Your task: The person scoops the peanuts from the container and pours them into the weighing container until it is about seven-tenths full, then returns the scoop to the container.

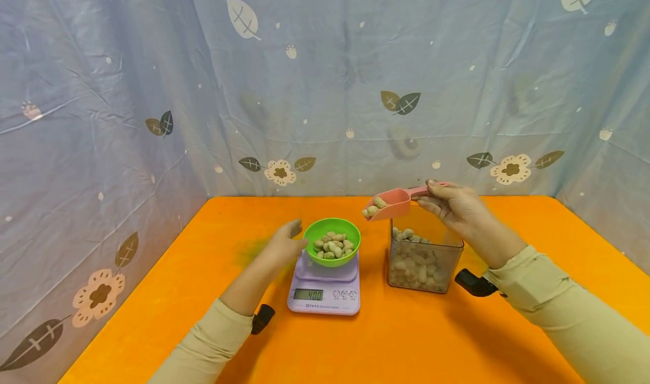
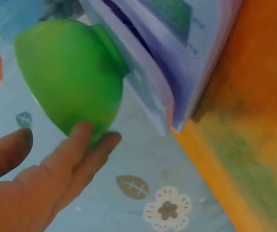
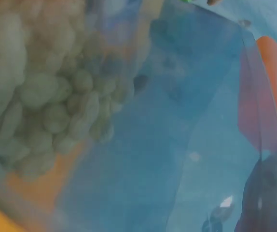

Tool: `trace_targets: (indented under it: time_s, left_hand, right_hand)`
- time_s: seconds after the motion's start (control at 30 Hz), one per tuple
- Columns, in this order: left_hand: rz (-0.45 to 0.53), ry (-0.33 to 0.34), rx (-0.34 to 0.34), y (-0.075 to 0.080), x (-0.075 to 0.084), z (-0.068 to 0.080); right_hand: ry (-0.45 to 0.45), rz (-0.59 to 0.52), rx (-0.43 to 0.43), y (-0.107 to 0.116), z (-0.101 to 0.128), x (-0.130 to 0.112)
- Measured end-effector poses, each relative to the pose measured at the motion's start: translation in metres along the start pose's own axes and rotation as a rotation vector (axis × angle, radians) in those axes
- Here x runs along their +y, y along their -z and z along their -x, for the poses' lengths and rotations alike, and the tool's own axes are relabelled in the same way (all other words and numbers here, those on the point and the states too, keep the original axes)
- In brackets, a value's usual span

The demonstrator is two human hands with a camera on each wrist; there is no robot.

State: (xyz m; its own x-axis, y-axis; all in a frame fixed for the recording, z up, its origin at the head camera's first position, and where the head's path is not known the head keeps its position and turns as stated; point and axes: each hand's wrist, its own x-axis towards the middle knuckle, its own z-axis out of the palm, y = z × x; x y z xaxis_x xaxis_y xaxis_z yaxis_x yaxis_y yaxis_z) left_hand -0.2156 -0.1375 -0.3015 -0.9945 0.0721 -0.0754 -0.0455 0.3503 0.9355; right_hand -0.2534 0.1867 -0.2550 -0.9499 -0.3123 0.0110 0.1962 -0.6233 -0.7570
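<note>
Pinched by its handle, a pink scoop [image 1: 395, 203] with a few peanuts [image 1: 376, 206] in it is held by my right hand [image 1: 459, 209], above the left rim of a clear bin [image 1: 425, 268]. Peanuts [image 3: 47, 96] fill the lower part of that bin. A green bowl [image 1: 332, 226] with peanuts inside sits on a lilac kitchen scale [image 1: 325, 302], whose display reads about 400; any decimal point is too small to tell. At the bowl's left side is my left hand [image 1: 284, 246], fingers extended; in the left wrist view its fingertips [image 2: 83, 130] appear to touch the bowl.
An orange cloth [image 1: 396, 344] covers the table. Pale blue patterned curtains [image 1: 325, 119] hang behind it and at both sides. A black wrist camera [image 1: 262, 319] sits below the left wrist, and another camera [image 1: 474, 282] is by the right, near the bin.
</note>
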Motion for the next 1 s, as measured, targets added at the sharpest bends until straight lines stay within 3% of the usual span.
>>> trace_targets:
  time_s: [0.23,0.5,0.63,0.77,1.0]
  left_hand:
    - [0.058,0.035,-0.062,-0.005,-0.006,-0.001]
    - [0.1,0.044,-0.083,-0.007,-0.007,-0.001]
    - [0.098,0.038,-0.083,-0.007,-0.007,0.0]
    - [0.097,0.039,-0.083,-0.007,-0.007,-0.001]
    - [0.102,0.031,-0.077,-0.006,-0.008,-0.001]
  right_hand:
    - [0.01,0.212,-0.039,-0.015,-0.007,0.016]
    - [0.074,0.569,0.002,-0.04,-0.016,0.038]
    - [0.109,0.665,0.01,-0.046,-0.017,0.044]
    - [0.137,0.626,0.014,-0.046,-0.015,0.041]
    - [0.174,0.363,0.009,-0.033,-0.002,0.025]
